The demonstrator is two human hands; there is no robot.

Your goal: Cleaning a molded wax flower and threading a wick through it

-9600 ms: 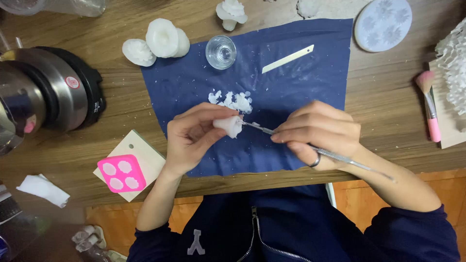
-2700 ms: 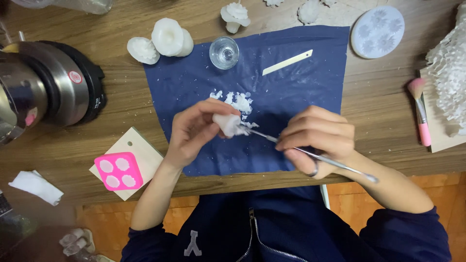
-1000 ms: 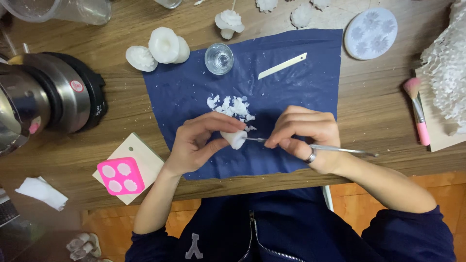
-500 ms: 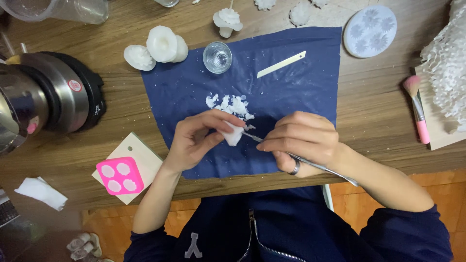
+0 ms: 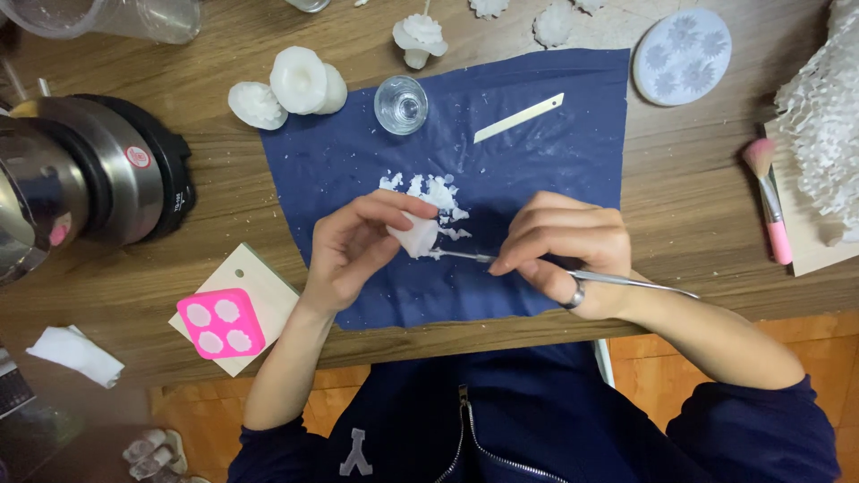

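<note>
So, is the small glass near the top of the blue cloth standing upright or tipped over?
Upright. The small glass shows its round open rim from above, standing on the blue cloth.

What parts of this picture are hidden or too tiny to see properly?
Head view only:
- White piece: its near side is covered by the left hand.
- Metal tool: its middle is hidden under the right hand; its tip is too small to tell.
- Steel pot: cut off by the left edge.
- White ruffled stack: cut off by the right edge.
</note>
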